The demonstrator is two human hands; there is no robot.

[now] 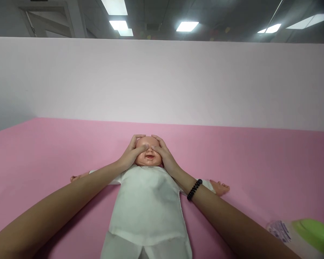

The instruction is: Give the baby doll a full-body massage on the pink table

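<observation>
A baby doll in white clothes lies face up on the pink surface, its arms spread to the sides. My left hand wraps around one side of the doll's head, fingers over the crown and thumb across an eye. On the opposite side, my right hand clasps the head the same way. Both thumb tips meet near the bridge of the nose, covering the eyes; the nose and open mouth show below. A black beaded bracelet circles my right wrist.
A white container with a green lid lies at the lower right, partly behind my right forearm. A pale upright wall borders the pink surface at the back. Ceiling lights and a door frame appear beyond it.
</observation>
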